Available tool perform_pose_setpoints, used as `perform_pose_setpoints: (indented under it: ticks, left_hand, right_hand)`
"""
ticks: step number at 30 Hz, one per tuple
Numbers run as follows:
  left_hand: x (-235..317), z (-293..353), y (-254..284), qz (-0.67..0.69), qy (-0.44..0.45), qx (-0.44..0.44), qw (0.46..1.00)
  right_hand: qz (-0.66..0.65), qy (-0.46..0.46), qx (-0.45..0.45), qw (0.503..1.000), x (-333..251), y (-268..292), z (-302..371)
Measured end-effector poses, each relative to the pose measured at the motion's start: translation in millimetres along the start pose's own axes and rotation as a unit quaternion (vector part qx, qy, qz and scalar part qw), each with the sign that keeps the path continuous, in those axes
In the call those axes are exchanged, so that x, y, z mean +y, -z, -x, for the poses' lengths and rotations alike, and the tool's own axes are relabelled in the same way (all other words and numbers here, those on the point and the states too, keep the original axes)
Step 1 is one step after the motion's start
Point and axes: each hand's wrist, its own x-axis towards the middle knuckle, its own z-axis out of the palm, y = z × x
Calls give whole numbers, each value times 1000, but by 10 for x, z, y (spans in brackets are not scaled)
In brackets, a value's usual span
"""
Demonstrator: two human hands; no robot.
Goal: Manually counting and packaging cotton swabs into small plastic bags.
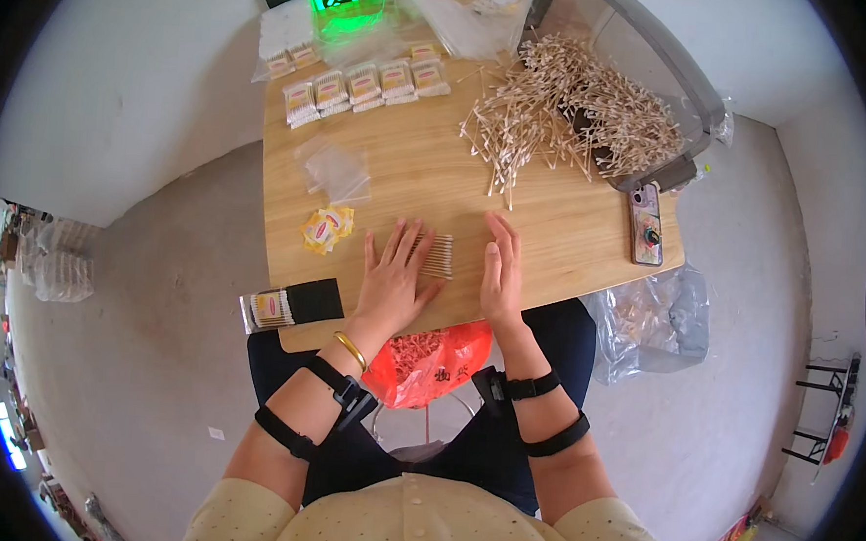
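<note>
A neat row of cotton swabs (440, 256) lies side by side on the wooden table near its front edge. My left hand (391, 280) rests on the table with fingers spread, its fingertips against the left end of that row and partly covering it. To the right of the row, and apart from it, my right hand (502, 272) stands on its edge with fingers stretched out and nothing held. Yellow and white printed cards (327, 229) lie left of my left hand, with clear plastic bags (335, 170) just beyond them.
A heap of loose swabs (578, 112) spills from a tipped grey bin (651, 37). Filled packets (364, 86) stand in a row at the far left. One packet (272, 308) lies by a black pad (315, 301). A phone (646, 225) lies right; a red bag (433, 364) hangs below.
</note>
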Motion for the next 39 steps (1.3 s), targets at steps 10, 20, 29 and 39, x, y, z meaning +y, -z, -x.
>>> perform_pose_setpoints:
  ticks: [10, 20, 29, 39]
  left_hand:
    - [73, -15, -98, 1, 36, 42, 998]
    - [-296, 216, -42, -56, 26, 2, 998]
    - [-238, 154, -154, -33, 11, 9, 999]
    - [-342, 168, -20, 39, -9, 54, 998]
  right_hand:
    - [-8, 2, -17, 1000, -36, 45, 39]
    - [330, 116, -188, 918, -204, -123, 138]
    - [378, 134, -193, 895, -86, -419, 190]
    - [424, 117, -221, 870, -158, -402, 153]
